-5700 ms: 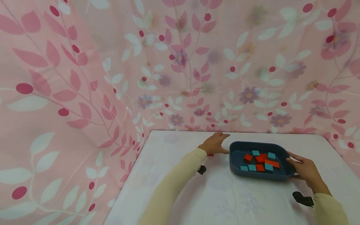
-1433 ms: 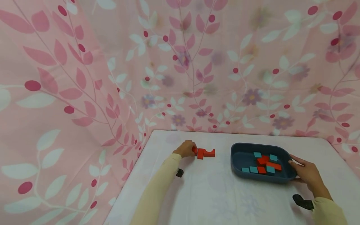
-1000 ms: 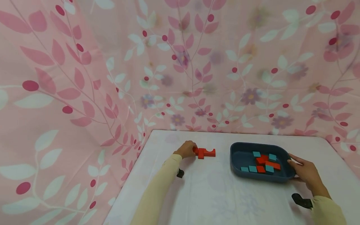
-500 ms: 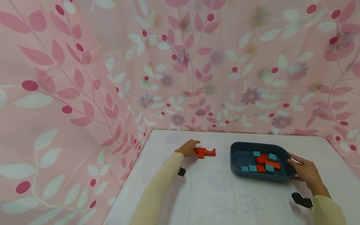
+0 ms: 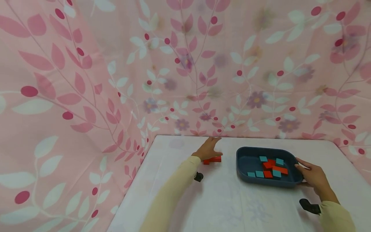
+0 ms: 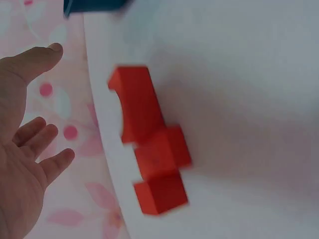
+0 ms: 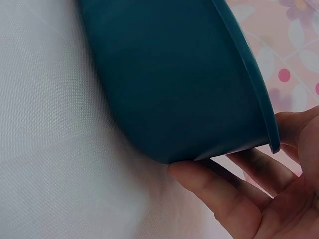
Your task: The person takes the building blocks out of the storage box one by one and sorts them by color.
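Observation:
Over three red toy blocks on the table, my left hand [image 5: 207, 149] is held with fingers and thumb spread and nothing between them. The left wrist view shows the blocks in a row: an arch block [image 6: 142, 102] with a curved notch, a middle block [image 6: 159, 152] against its end, and a smaller block [image 6: 162, 194] beyond. The hand hides part of the row in the head view. My right hand [image 5: 314, 174] grips the right end of a dark blue tray [image 5: 261, 182], thumb at the rim and fingers beneath. Red blocks [image 5: 279, 169] and light blue blocks [image 5: 263, 159] lie inside.
A white cloth covers the table [image 5: 226, 199]. Pink floral curtains [image 5: 197, 80] hang behind it and at the left. Black wrist mounts [image 5: 309, 206] stick out near both sleeves.
Earlier, my left hand carried a red block from the tray area to the row's left end. It has since let go, opened, and moved right over the row. The right hand stays on the tray.

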Demonstrator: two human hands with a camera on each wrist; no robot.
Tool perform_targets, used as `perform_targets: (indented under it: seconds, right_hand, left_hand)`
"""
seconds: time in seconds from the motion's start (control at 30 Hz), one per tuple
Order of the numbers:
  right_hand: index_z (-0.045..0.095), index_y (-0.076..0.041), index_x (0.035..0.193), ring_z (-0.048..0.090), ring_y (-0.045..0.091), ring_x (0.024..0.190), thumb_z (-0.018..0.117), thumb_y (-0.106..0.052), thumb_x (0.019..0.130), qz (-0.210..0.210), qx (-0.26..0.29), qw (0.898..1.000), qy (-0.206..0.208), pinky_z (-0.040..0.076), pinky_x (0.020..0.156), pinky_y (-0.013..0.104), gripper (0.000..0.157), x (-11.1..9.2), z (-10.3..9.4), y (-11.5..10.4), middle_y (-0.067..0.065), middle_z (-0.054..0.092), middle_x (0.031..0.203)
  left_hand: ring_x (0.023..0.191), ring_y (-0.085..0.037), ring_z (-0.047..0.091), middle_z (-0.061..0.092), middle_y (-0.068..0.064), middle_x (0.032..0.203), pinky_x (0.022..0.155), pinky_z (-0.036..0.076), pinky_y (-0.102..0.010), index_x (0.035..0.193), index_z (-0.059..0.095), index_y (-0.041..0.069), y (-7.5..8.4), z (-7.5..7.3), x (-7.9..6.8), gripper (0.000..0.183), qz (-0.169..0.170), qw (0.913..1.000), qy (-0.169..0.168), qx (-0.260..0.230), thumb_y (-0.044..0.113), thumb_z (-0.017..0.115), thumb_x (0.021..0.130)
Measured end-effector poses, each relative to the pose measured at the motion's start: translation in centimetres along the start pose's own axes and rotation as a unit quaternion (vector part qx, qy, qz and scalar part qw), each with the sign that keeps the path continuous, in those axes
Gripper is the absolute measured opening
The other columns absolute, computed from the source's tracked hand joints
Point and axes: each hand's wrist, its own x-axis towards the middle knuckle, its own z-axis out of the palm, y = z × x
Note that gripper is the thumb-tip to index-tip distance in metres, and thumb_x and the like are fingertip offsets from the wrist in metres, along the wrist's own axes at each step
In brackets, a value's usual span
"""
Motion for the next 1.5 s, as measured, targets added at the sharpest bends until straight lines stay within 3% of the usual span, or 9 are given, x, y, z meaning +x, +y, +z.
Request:
perform_targets:
  seconds: [0.17,0.3,0.4,0.6,0.9,1.03,1.17,1.33,1.5]
  right_hand:
    - [0.012,-0.012,0.152,0.04,0.056,0.121,0.047,-0.056,0.097,0.005,0.002,1.0,0.003,0.057,0.073,0.046,0.079,0.0,0.0,0.0,0.042,0.011,0.148]
    - [0.012,-0.012,0.152,0.038,0.056,0.122,0.046,-0.056,0.097,-0.001,0.005,1.0,0.001,0.056,0.073,0.047,0.078,0.0,0.0,-0.1,0.042,0.01,0.149]
    - [0.012,-0.012,0.152,0.038,0.056,0.122,0.046,-0.057,0.097,-0.003,0.007,1.0,0.0,0.056,0.074,0.047,0.078,-0.1,0.0,-0.1,0.042,0.009,0.149]
    - [0.013,-0.012,0.151,0.037,0.055,0.124,0.048,-0.056,0.096,-0.009,0.013,1.0,-0.004,0.056,0.075,0.047,0.079,-0.4,-0.1,-0.1,0.041,0.009,0.149]
    - [0.015,-0.011,0.151,0.037,0.056,0.124,0.047,-0.053,0.098,-0.023,0.01,1.0,-0.005,0.056,0.075,0.047,0.075,-0.5,-0.2,0.1,0.041,0.011,0.149]
    - [0.016,-0.01,0.151,0.037,0.056,0.125,0.047,-0.05,0.099,-0.032,0.017,0.999,-0.005,0.056,0.074,0.047,0.072,-0.5,0.1,0.2,0.042,0.013,0.148]
    - [0.015,-0.011,0.151,0.036,0.056,0.126,0.046,-0.05,0.1,-0.029,0.013,0.999,-0.006,0.056,0.074,0.046,0.072,-0.4,0.2,0.1,0.042,0.012,0.148]
    - [0.015,-0.011,0.152,0.038,0.056,0.125,0.045,-0.05,0.1,-0.028,0.007,1.0,-0.004,0.056,0.074,0.046,0.071,-0.4,0.1,0.0,0.042,0.014,0.148]
    - [0.014,-0.011,0.152,0.039,0.055,0.123,0.046,-0.05,0.099,-0.022,0.005,1.0,0.0,0.056,0.074,0.046,0.072,-0.4,0.0,0.1,0.043,0.016,0.146]
  left_hand:
    - [0.135,-0.016,0.038,0.039,-0.002,0.148,0.107,0.037,-0.033,0.151,0.036,0.024,4.1,0.6,1.4,0.08,0.071,0.9973,0.011,0.015,0.041,0.076,0.084]
    - [0.126,-0.012,0.044,0.043,-0.001,0.142,0.105,0.038,-0.026,0.15,0.037,0.025,7.5,1.6,2.3,0.079,0.101,0.9943,0.003,0.035,0.04,0.076,0.084]
    - [0.118,-0.008,0.047,0.045,0.001,0.138,0.101,0.039,-0.02,0.15,0.038,0.025,9.9,2.4,2.9,0.076,0.108,0.9928,-0.014,0.049,0.042,0.074,0.085]
    - [0.119,-0.002,0.045,0.045,0.008,0.139,0.098,0.039,-0.015,0.149,0.04,0.028,13.9,4.6,3.6,0.069,0.121,0.9881,-0.045,0.084,0.046,0.069,0.088]
    - [0.12,0.001,0.045,0.042,0.016,0.142,0.093,0.042,-0.016,0.146,0.043,0.036,18.4,10.1,4.0,0.054,0.105,0.9756,-0.088,0.172,0.049,0.057,0.095]
    - [0.122,0.003,0.044,0.041,0.018,0.143,0.097,0.038,-0.016,0.146,0.043,0.035,19.4,11.4,3.6,0.047,0.101,0.9694,-0.118,0.19,0.046,0.047,0.1]
    - [0.105,0.001,0.047,0.051,0.018,0.126,0.084,0.043,-0.015,0.133,0.057,0.032,19.4,11.5,3.3,0.034,0.099,0.9663,-0.115,0.208,0.037,0.051,0.1]
    - [0.094,-0.008,0.037,0.054,0.014,0.11,0.062,0.042,-0.021,0.11,0.068,0.033,18.7,11.4,3.2,0.019,0.046,0.9711,-0.101,0.211,0.037,0.066,0.092]
    - [0.084,-0.007,0.044,0.056,0.012,0.099,0.063,0.041,-0.022,0.103,0.068,0.029,17.6,11.4,3.5,0.015,0.031,0.976,-0.099,0.191,0.034,0.07,0.089]
